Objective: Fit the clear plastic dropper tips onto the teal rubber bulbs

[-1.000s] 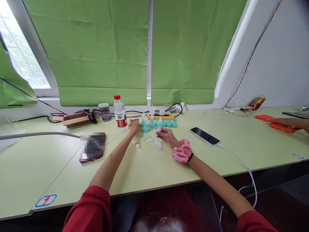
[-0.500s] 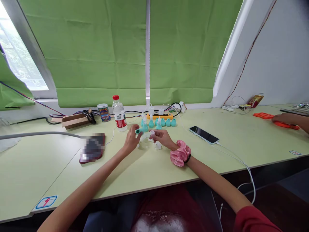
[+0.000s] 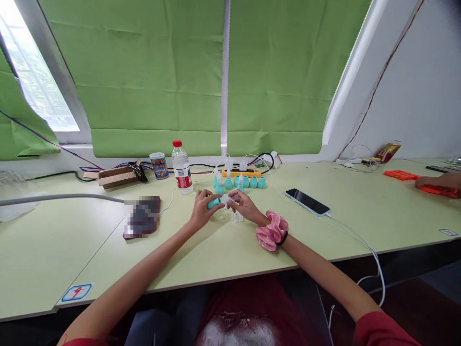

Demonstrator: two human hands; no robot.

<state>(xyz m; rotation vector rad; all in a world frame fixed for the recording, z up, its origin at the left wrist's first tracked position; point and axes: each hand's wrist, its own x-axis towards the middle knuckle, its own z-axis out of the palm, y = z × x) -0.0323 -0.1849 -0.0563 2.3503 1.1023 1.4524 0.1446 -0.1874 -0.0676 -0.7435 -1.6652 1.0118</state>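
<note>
My left hand [image 3: 201, 209] is closed around a small teal bulb [image 3: 215, 203], held on its side just above the table. My right hand [image 3: 243, 205], with a pink scrunchie [image 3: 272, 230] on its wrist, pinches a small white cap [image 3: 227, 199] against the bulb's open end. A few loose white caps [image 3: 236, 218] lie on the table under my hands. Behind them stands a row of several teal bulbs [image 3: 248, 182], some with white tips.
A water bottle [image 3: 182, 168] and a printed can [image 3: 159, 166] stand at the back left, beside a cardboard box [image 3: 117, 177]. A yellow power strip [image 3: 245, 172] with chargers lies behind the bulbs. A phone [image 3: 307, 201] on a white cable lies to the right. Another person's hand [image 3: 437, 181] rests by orange parts.
My left hand took a teal bulb from the row and drew it back toward me. My right hand brought a white cap to it, and both hands now meet.
</note>
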